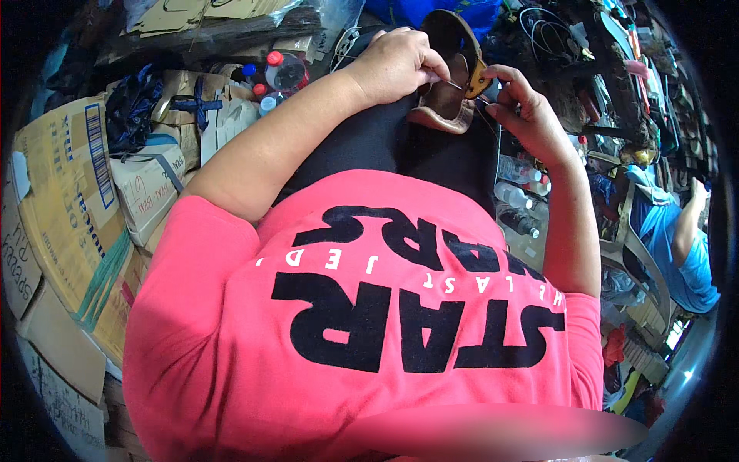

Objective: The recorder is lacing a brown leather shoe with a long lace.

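A brown leather shoe (446,112) rests between my thighs, its opening facing up. A yellow-tan piece (477,79) sits on its right side wall. My left hand (396,65) reaches over the shoe from the left, its fingers closed in a pinch on a thread (456,85), a thin pale line leading to the yellow-tan piece. On the other side my right hand (530,112) is closed, index fingertip at the yellow-tan piece and thumb below. Something small and dark lies at its fingertips; I cannot make out what. A fine strand hangs below that hand.
Cardboard boxes (69,208) are stacked at the left. Plastic bottles stand on both sides, one with a red cap (285,73) beyond my left forearm and several clear ones (517,171) near my right arm. Farther right sits a person in blue (677,246) amid clutter.
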{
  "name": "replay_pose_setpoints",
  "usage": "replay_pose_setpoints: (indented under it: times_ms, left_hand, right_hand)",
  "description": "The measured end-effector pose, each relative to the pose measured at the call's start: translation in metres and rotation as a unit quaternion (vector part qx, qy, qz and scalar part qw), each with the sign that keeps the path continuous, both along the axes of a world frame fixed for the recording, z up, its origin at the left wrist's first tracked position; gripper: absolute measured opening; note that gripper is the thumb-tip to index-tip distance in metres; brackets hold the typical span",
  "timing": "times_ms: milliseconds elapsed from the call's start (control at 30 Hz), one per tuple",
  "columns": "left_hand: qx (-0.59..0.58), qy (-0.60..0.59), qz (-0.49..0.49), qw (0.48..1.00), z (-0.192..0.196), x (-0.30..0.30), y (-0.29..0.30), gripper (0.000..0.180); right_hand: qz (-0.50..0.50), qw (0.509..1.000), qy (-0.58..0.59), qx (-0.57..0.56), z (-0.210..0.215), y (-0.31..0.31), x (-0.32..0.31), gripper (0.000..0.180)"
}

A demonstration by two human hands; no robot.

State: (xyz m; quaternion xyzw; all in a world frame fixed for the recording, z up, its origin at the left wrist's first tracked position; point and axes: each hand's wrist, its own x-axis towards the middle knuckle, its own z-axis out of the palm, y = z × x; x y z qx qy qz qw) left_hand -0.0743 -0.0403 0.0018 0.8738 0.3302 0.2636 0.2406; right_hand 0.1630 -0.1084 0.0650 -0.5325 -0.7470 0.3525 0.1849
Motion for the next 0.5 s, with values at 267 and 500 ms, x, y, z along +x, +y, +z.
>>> replay_pose_setpoints:
  times_ms: [267,500]
  left_hand:
    - [0.052,0.026,0.017,0.998,0.0027,0.0067,-0.0042,0.014]
    - [0.001,0.011,0.003,1.000,0.0019,0.0076,0.0009,0.015]
  right_hand:
    - [-0.011,1.000,0.014,-0.018,-0.0051,0.0009,0.0043,0.046]
    - [-0.012,0.999,0.030,-0.002,-0.0064,0.0004,0.0048,0.045]
